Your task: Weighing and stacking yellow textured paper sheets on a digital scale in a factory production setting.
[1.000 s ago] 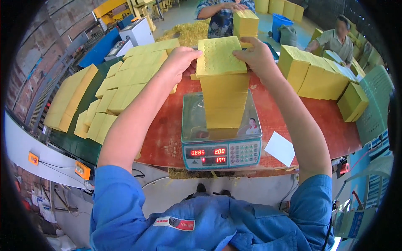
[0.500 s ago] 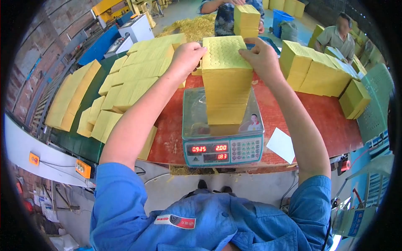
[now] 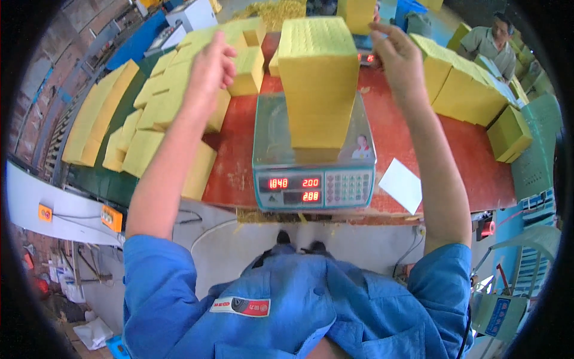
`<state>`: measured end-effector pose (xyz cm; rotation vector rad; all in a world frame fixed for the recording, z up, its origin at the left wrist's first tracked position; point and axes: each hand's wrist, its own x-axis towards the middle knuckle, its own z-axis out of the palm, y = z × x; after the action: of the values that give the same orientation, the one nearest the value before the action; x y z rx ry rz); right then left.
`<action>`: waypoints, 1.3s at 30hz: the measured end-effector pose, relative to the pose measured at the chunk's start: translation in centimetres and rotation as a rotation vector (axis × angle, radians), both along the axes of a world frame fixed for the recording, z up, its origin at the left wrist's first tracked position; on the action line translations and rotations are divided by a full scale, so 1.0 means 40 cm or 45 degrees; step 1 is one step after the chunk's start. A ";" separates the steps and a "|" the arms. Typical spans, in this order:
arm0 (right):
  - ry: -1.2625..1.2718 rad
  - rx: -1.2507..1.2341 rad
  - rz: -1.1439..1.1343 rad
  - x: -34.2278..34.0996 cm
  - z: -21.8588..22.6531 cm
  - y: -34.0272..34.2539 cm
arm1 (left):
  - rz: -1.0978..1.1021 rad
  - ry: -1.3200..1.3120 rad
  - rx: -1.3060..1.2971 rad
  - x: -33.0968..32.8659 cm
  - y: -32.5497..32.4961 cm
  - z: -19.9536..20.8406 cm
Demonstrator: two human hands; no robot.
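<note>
A tall block of yellow paper sheets [image 3: 318, 96], its top face patterned, stands upright on the digital scale [image 3: 263, 143], whose red digits are lit. My left hand [image 3: 210, 69] is raised to the left of the block, apart from it, with loosely curled fingers and nothing in them. On the other side, my right hand [image 3: 397, 57] hovers clear of the block, empty, thumb and fingers parted. Several more stacks of yellow paper [image 3: 170, 90] sit behind and beside my left hand.
The scale rests on a worn red table [image 3: 478, 179]. A white sheet [image 3: 402, 185] lies right of the scale. Yellow stacks [image 3: 460, 96] line the right side, near a green perforated panel [image 3: 541, 143]. A co-worker [image 3: 495, 45] is at the far right. A blue bin [image 3: 408, 13] stands farther back.
Both hands have let go of the paper block and moved outward, the left one farther. The block now stands by itself on the scale, and the lit figures differ.
</note>
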<state>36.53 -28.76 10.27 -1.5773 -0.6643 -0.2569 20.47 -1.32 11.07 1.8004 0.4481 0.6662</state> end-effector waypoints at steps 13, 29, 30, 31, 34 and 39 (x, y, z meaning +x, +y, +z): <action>0.318 0.064 0.243 -0.141 -0.137 -0.109 | 0.100 -0.015 -0.200 -0.242 -0.039 -0.069; 0.579 0.166 0.167 -0.042 -0.261 -0.041 | -0.324 0.146 -0.797 0.031 -0.028 -0.095; 0.552 0.156 0.155 -0.031 -0.270 -0.023 | -0.371 0.238 -0.889 0.056 -0.026 -0.085; 0.570 0.190 0.197 -0.013 -0.285 0.000 | -0.403 0.268 -0.900 0.088 -0.017 -0.065; 0.572 0.342 0.344 0.076 -0.397 0.059 | -0.687 0.437 -0.756 0.188 -0.032 0.001; 0.606 0.338 0.324 -0.003 -0.416 0.141 | -0.853 0.589 -0.809 0.196 -0.092 -0.015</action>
<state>36.42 -23.10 -6.38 -1.2208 -0.4286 0.2106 28.32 -4.99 10.48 1.3443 0.2804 -0.3438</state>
